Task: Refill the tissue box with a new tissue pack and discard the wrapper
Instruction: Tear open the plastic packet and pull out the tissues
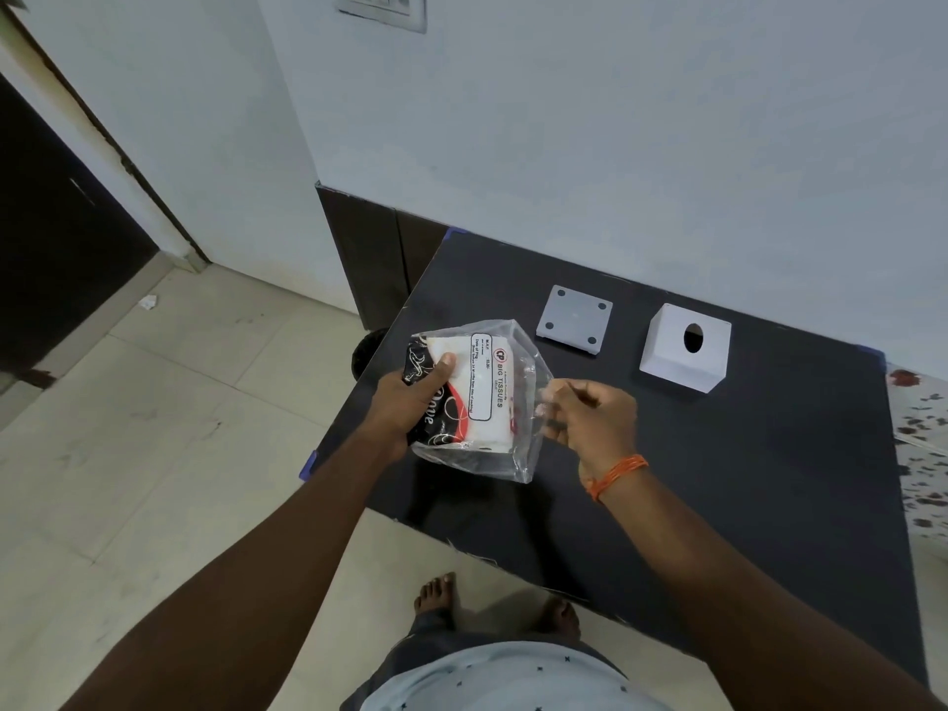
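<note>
I hold a tissue pack (474, 397) in a clear plastic wrapper with black, red and white print above the left part of the black table (718, 479). My left hand (410, 402) grips its left end, thumb on top. My right hand (590, 413) pinches the loose clear edge of the wrapper on the right side. The white cube tissue box cover (685, 348) with an oval hole lies on the table at the back right. Its square white base (574, 320), with dark round feet showing, lies to the left of it.
A dark round bin (367, 351) shows on the floor just past the table's left edge. White wall runs behind the table, with a dark doorway at far left. A white surface with red speckles (923, 438) adjoins the table's right side. My bare feet stand at the near edge.
</note>
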